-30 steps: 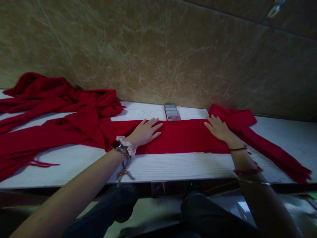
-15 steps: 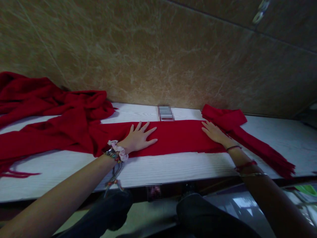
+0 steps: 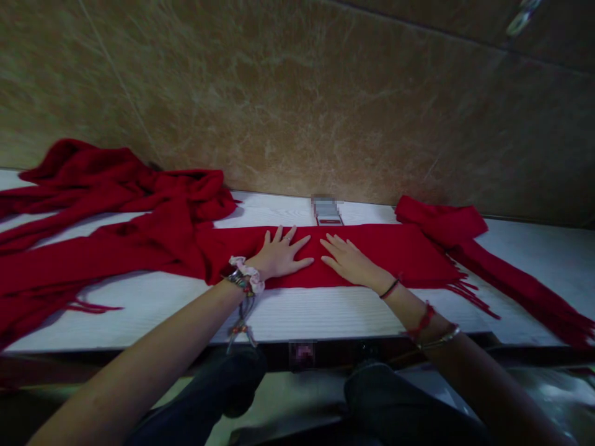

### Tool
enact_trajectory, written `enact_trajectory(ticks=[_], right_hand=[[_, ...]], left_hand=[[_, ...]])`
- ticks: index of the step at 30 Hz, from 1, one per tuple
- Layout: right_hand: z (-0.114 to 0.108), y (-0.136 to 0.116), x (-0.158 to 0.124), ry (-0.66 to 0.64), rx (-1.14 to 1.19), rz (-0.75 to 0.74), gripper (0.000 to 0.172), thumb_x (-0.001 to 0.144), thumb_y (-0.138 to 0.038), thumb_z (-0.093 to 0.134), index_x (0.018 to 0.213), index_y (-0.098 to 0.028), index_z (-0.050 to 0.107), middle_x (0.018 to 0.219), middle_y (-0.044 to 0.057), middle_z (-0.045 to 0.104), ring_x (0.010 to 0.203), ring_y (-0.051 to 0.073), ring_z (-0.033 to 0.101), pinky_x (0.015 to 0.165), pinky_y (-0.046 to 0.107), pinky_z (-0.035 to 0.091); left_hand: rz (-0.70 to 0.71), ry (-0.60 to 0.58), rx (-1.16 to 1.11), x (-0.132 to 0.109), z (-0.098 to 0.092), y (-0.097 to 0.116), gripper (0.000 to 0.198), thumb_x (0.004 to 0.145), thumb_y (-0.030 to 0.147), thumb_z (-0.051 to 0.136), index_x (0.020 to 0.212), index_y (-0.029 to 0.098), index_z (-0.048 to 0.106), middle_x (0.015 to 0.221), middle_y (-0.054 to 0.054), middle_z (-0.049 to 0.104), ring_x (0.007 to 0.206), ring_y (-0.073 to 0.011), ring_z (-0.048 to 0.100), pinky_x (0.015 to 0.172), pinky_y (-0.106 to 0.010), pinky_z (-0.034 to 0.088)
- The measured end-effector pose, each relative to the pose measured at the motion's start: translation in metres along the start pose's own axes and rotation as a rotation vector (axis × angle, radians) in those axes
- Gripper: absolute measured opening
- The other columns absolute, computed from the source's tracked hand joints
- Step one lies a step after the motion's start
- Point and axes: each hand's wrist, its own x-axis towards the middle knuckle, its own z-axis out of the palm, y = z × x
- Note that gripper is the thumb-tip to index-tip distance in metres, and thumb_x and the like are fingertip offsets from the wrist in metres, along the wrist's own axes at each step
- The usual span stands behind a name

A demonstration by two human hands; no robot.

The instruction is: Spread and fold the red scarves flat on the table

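Note:
A red fringed scarf (image 3: pixel 400 257) lies flat in a long strip across the white tabletop. My left hand (image 3: pixel 281 255) rests palm down on it, fingers spread, with a ring on one finger. Close by on the right, my right hand (image 3: pixel 351 260) also presses flat on the cloth, its fingers stretched out toward the left hand. Neither hand grips the fabric. Left of my left hand the strip becomes rumpled. Its fringe shows past my right wrist.
More red cloth is heaped in loose folds (image 3: pixel 181 192) at the left. Another folded red scarf (image 3: pixel 441 220) lies at the right, its end hanging toward the front edge. A phone-like object (image 3: pixel 329 214), partly blurred, sits by the marbled wall (image 3: pixel 279 99).
My right hand has slid left along the scarf toward my left hand, uncovering the fringe at the right. My left hand stays at about the same spot on the cloth. The view has shifted slightly.

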Motion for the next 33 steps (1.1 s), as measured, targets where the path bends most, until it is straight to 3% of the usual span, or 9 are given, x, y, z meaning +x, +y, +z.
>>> enact_trajectory(ticks=[8, 11, 13, 15, 17, 21, 26, 33], right_hand=[[0.007, 0.015, -0.013, 0.129, 0.004, 0.052, 0.046, 0.091, -0.029, 0.039, 0.13, -0.006, 0.048, 0.139, 0.02, 0.043, 0.132, 0.027, 0.034, 0.107, 0.047, 0.03], [0.001, 0.008, -0.019, 0.219, 0.096, -0.068, 0.037, 0.088, -0.024, 0.045, 0.12, -0.012, 0.057, 0.13, 0.016, 0.053, 0.124, 0.023, 0.045, 0.104, 0.044, 0.037], [-0.004, 0.0, -0.027, 0.244, 0.172, -0.17, 0.032, 0.087, -0.023, 0.048, 0.115, -0.016, 0.06, 0.12, 0.012, 0.06, 0.114, 0.02, 0.053, 0.099, 0.041, 0.043], [-0.01, -0.007, -0.037, 0.209, 0.203, -0.242, 0.028, 0.086, -0.023, 0.05, 0.111, -0.017, 0.062, 0.11, 0.01, 0.064, 0.105, 0.018, 0.057, 0.093, 0.039, 0.047], [-0.015, -0.01, -0.046, 0.142, 0.178, -0.274, 0.028, 0.084, -0.021, 0.052, 0.11, -0.017, 0.063, 0.107, 0.01, 0.064, 0.101, 0.018, 0.058, 0.09, 0.037, 0.049], [-0.023, -0.007, -0.06, 0.047, 0.063, -0.253, 0.038, 0.08, -0.009, 0.047, 0.115, -0.015, 0.06, 0.113, 0.011, 0.062, 0.105, 0.02, 0.056, 0.092, 0.038, 0.047], [-0.026, -0.002, -0.069, 0.0, -0.119, -0.132, 0.051, 0.071, 0.003, 0.041, 0.116, -0.013, 0.059, 0.117, 0.012, 0.06, 0.11, 0.022, 0.054, 0.095, 0.038, 0.045], [-0.025, -0.011, -0.071, 0.087, -0.171, -0.002, 0.03, 0.082, -0.01, 0.047, 0.108, -0.012, 0.061, 0.106, 0.014, 0.062, 0.098, 0.023, 0.057, 0.087, 0.038, 0.048]], left_hand=[[0.061, 0.015, -0.026, -0.002, -0.002, -0.002, 0.066, 0.086, 0.063, 0.031, 0.142, 0.027, 0.029, 0.151, -0.015, 0.018, 0.135, -0.0442, 0.013, 0.101, -0.065, 0.018], [0.278, 0.134, 0.006, -0.008, -0.008, -0.007, 0.051, 0.089, 0.049, 0.039, 0.13, 0.02, 0.048, 0.139, -0.016, 0.039, 0.128, -0.0346, 0.035, 0.101, -0.052, 0.03], [0.489, 0.159, 0.017, -0.015, -0.015, -0.007, 0.038, 0.089, 0.042, 0.044, 0.113, 0.017, 0.058, 0.12, -0.012, 0.055, 0.109, -0.024, 0.052, 0.094, -0.037, 0.039], [0.646, 0.132, 0.024, -0.022, -0.02, -0.004, 0.031, 0.087, 0.04, 0.048, 0.1, 0.016, 0.061, 0.102, -0.008, 0.061, 0.091, -0.0187, 0.057, 0.083, -0.03, 0.044], [0.717, 0.121, 0.032, -0.029, -0.024, 0.001, 0.028, 0.085, 0.04, 0.05, 0.096, 0.017, 0.06, 0.095, -0.006, 0.061, 0.086, -0.0183, 0.058, 0.078, -0.029, 0.045], [0.735, 0.121, 0.039, -0.033, -0.025, 0.009, 0.024, 0.081, 0.026, 0.05, 0.103, 0.018, 0.056, 0.101, -0.007, 0.06, 0.089, -0.0187, 0.057, 0.073, -0.027, 0.045], [0.715, 0.097, 0.016, -0.027, -0.023, 0.008, 0.035, 0.075, 0.01, 0.046, 0.108, 0.019, 0.052, 0.104, -0.005, 0.06, 0.09, -0.0172, 0.057, 0.072, -0.026, 0.044], [0.681, 0.202, 0.047, -0.022, -0.017, 0.011, 0.032, 0.08, 0.015, 0.049, 0.111, 0.018, 0.053, 0.101, -0.006, 0.062, 0.086, -0.0164, 0.058, 0.069, -0.025, 0.044]])
